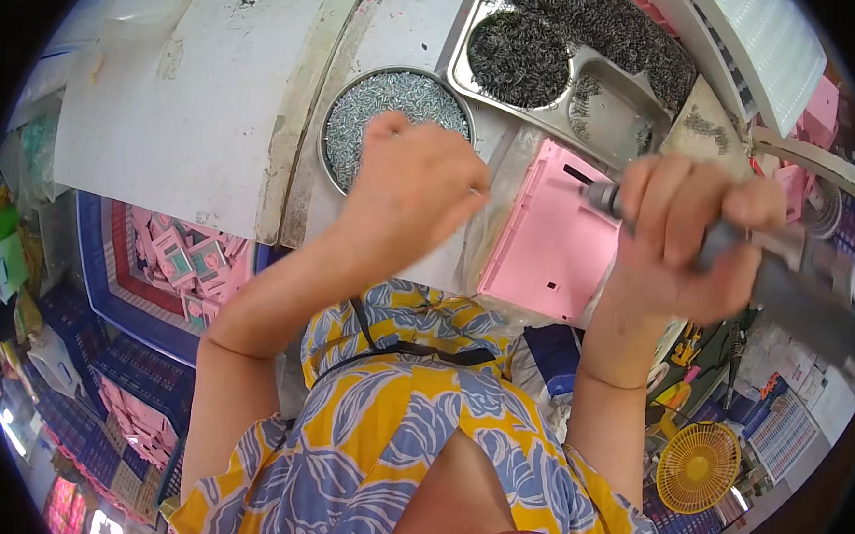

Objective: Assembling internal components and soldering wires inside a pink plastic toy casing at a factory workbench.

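My left hand point(417, 184) is closed, knuckles up, over the near right part of a round metal bowl of small silvery screws point(378, 105). Whatever its fingers may hold is hidden. In my right hand point(686, 218) is a grey power screwdriver point(798, 306), gripped round its body and blurred at the rear. Its dark bit points left, above the upper part of a pink plastic panel point(555, 240). Whether the bit touches the panel I cannot tell. The panel lies at the bench's near edge, between my hands.
Beyond the panel stands a compartmented metal tray point(598, 145) with many small dark springs point(521, 59). A pale board point(195, 90) covers the left bench. Below it sits a blue crate point(95, 250) of pink parts. A yellow plastic basket point(697, 467) is at lower right.
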`<state>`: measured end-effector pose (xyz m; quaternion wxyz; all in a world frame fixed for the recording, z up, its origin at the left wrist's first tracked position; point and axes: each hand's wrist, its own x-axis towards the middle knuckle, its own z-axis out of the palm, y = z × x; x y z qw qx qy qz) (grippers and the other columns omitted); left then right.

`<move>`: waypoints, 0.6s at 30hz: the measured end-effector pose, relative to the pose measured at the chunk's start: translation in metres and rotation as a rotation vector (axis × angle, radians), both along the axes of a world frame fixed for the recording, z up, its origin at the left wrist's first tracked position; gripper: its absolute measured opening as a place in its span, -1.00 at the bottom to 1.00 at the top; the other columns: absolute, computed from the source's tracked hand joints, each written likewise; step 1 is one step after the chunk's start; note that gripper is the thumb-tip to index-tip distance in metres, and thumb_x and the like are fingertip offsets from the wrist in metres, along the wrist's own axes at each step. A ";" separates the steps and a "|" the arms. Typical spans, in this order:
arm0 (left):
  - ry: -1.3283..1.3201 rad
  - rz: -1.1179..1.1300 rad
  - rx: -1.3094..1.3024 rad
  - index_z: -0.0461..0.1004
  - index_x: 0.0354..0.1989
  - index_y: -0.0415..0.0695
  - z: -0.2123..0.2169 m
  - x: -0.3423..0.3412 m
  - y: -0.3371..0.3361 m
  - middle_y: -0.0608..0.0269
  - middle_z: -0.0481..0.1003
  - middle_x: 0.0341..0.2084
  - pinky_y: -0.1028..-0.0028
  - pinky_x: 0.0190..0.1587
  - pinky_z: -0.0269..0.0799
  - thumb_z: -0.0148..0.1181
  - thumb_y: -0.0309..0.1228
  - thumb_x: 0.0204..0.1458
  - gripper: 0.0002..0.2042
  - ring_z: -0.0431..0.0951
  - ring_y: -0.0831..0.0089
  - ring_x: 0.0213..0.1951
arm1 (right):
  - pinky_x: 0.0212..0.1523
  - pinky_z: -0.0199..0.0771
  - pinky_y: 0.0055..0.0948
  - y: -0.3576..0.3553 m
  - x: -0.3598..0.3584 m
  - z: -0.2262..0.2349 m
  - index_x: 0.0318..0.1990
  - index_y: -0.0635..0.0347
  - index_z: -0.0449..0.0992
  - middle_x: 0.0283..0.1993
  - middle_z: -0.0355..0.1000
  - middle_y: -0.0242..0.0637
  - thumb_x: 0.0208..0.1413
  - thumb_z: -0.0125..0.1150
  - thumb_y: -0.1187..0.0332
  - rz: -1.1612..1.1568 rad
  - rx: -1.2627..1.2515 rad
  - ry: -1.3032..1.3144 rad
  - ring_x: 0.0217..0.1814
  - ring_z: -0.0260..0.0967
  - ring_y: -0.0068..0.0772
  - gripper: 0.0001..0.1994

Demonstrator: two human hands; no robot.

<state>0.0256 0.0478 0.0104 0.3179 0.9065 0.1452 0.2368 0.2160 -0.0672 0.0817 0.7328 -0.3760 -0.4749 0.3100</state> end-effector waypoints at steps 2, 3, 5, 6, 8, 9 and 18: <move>-0.107 -0.087 -0.080 0.56 -0.35 0.01 -0.003 0.009 -0.017 0.44 0.56 -0.39 0.24 0.03 0.20 0.40 -0.43 -0.05 -0.87 0.53 0.43 -0.25 | -0.50 0.29 -0.47 -0.011 -0.013 0.016 -0.05 0.05 0.37 -0.57 0.26 -0.54 0.31 0.14 0.11 0.049 -0.009 -0.009 -0.61 0.18 -0.59 -0.74; -0.147 -0.096 -0.117 0.58 -0.34 0.00 -0.006 0.009 -0.023 0.42 0.58 -0.38 0.25 0.03 0.20 0.41 -0.45 -0.07 -0.86 0.54 0.42 -0.27 | -0.54 0.29 -0.49 -0.014 -0.019 0.019 -0.08 0.04 0.36 -0.58 0.28 -0.54 0.30 0.18 0.09 0.057 -0.025 -0.008 -0.63 0.20 -0.60 -0.73; -0.196 -0.111 -0.170 0.60 -0.32 -0.02 -0.008 0.009 -0.030 0.39 0.60 -0.37 0.25 0.03 0.20 0.42 -0.47 -0.10 -0.84 0.56 0.42 -0.30 | -0.57 0.28 -0.53 -0.018 -0.023 0.016 -0.11 0.03 0.34 -0.58 0.30 -0.53 0.28 0.22 0.09 0.052 -0.024 -0.006 -0.66 0.21 -0.59 -0.72; -0.206 -0.123 -0.189 0.60 -0.31 -0.03 -0.009 0.010 -0.031 0.38 0.61 -0.37 0.25 0.02 0.20 0.42 -0.47 -0.10 -0.83 0.56 0.42 -0.32 | -0.59 0.28 -0.54 -0.020 -0.025 0.015 -0.12 0.03 0.33 -0.58 0.30 -0.53 0.27 0.23 0.08 0.039 -0.027 -0.007 -0.67 0.22 -0.59 -0.71; -0.206 -0.136 -0.205 0.61 -0.30 -0.03 -0.011 0.009 -0.034 0.38 0.61 -0.38 0.23 0.02 0.21 0.43 -0.47 -0.11 -0.82 0.56 0.42 -0.33 | -0.59 0.28 -0.54 -0.022 -0.027 0.013 -0.13 0.03 0.32 -0.58 0.30 -0.53 0.27 0.24 0.09 0.017 -0.038 -0.007 -0.67 0.22 -0.60 -0.71; -0.199 -0.138 -0.200 0.61 -0.31 -0.03 -0.011 0.009 -0.034 0.38 0.60 -0.40 0.23 0.02 0.22 0.44 -0.46 -0.12 -0.82 0.56 0.42 -0.34 | -0.59 0.28 -0.53 -0.023 -0.028 0.012 -0.13 0.03 0.32 -0.58 0.30 -0.53 0.27 0.24 0.09 0.009 -0.046 -0.006 -0.67 0.21 -0.60 -0.71; 0.194 0.145 0.141 0.61 -0.33 0.01 0.002 -0.008 0.011 0.39 0.51 -0.20 0.18 0.11 0.11 0.41 -0.33 -0.08 -0.85 0.45 0.37 -0.09 | -0.58 0.23 -0.44 -0.016 -0.029 -0.011 -0.17 0.11 0.29 -0.59 0.28 -0.40 0.26 0.27 0.20 -0.072 -0.146 -0.016 -0.63 0.18 -0.53 -0.71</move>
